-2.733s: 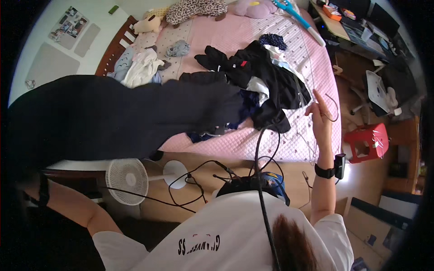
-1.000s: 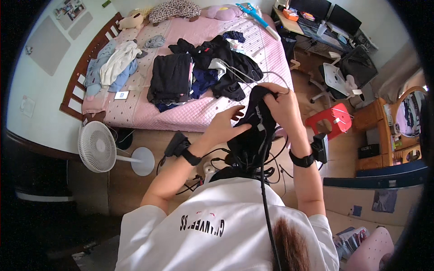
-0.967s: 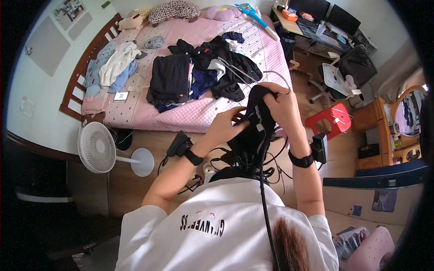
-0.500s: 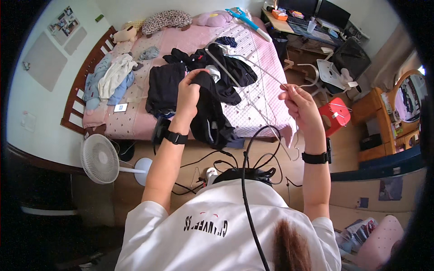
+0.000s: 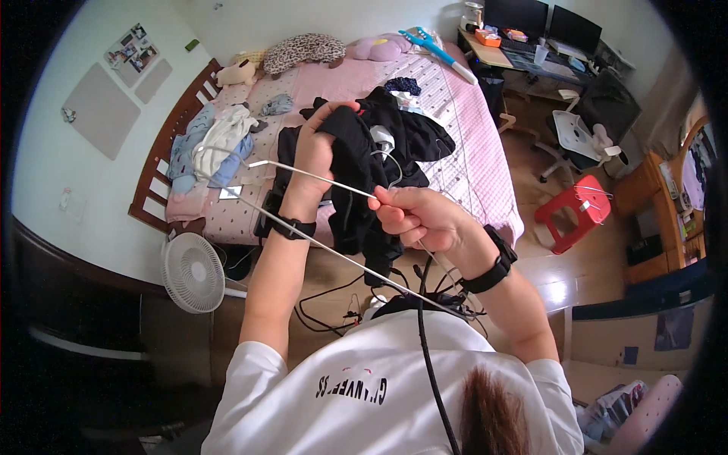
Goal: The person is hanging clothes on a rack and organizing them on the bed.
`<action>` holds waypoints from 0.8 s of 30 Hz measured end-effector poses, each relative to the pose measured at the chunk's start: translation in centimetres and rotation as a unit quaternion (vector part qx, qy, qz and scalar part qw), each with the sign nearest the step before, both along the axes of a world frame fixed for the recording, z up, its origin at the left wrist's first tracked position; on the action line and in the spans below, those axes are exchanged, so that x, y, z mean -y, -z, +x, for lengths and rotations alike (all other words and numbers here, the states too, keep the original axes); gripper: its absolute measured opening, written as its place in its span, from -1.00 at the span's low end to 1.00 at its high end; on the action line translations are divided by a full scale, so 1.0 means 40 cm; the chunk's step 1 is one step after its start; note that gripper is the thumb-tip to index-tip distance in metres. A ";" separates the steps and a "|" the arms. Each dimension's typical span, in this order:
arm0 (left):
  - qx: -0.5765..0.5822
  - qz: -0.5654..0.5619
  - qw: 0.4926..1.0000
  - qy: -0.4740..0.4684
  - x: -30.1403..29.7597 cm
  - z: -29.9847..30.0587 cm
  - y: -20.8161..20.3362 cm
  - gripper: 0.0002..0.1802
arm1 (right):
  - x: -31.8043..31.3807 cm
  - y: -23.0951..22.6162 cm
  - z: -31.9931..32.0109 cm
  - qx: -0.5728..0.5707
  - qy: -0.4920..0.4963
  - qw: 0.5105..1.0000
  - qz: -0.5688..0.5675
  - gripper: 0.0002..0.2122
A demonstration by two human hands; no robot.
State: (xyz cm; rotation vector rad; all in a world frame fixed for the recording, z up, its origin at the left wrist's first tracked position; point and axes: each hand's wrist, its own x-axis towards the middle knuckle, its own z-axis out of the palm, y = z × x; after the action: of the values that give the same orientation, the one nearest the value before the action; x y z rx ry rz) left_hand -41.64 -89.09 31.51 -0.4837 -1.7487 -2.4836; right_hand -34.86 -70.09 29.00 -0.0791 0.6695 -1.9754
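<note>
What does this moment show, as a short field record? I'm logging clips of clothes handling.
left hand: raised, gripping a black garment
right hand: pinching a thin metal wire hanger
hanger position: stretches leftward, across the left wrist
behind: pink bed with a clothes pile
floor: white fan, red stool
</note>
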 end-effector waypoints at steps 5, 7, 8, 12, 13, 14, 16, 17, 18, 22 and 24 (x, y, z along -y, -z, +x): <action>-0.058 -0.121 0.990 -0.048 -0.014 0.015 0.014 -0.80 | 0.014 -0.043 0.015 -0.098 -0.027 0.994 -0.041 -0.77; -0.071 -0.164 0.981 -0.070 -0.003 0.011 0.007 -0.81 | -0.005 -0.068 0.002 -0.210 0.030 0.977 -0.012 -0.75; -0.052 -0.196 0.976 -0.085 0.003 0.006 0.000 -0.82 | -0.022 -0.083 -0.010 -0.279 0.086 0.955 0.048 -0.75; -0.222 -0.451 0.864 -0.038 0.067 0.014 -0.037 -0.75 | -0.127 -0.159 -0.063 -0.469 0.200 0.816 0.272 -0.72; -0.185 -0.462 0.866 -0.037 0.077 0.016 -0.041 -0.74 | -0.151 -0.171 -0.071 -0.475 0.229 0.791 0.310 -0.72; -0.167 -0.464 0.869 -0.034 0.087 0.019 -0.047 -0.73 | -0.172 -0.182 -0.079 -0.502 0.254 0.762 0.320 -0.72; -0.168 -0.468 0.867 -0.041 0.099 0.021 -0.057 -0.69 | -0.224 -0.205 -0.092 -0.486 0.268 0.748 0.364 -0.73; -0.187 -0.470 0.861 -0.049 0.103 0.022 -0.061 -0.67 | -0.246 -0.214 -0.095 -0.505 0.250 0.729 0.387 -0.73; -0.206 -0.473 0.855 -0.057 0.104 0.023 -0.065 -0.65 | -0.270 -0.223 -0.097 -0.536 0.236 0.703 0.403 -0.73; -0.179 -0.473 0.862 -0.038 0.087 0.022 -0.072 -0.54 | -0.314 -0.242 -0.118 -0.653 0.169 0.565 0.475 -0.74; -0.254 -0.502 0.825 -0.055 0.071 0.030 -0.070 -0.51 | -0.331 -0.251 -0.113 -0.657 0.187 0.540 0.492 -0.74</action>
State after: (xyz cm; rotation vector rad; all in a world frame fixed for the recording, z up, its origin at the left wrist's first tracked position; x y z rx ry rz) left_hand -40.43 -91.95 34.30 -0.9256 -2.5304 -0.9818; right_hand -39.39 -56.84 39.05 -0.8280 2.8788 -1.2255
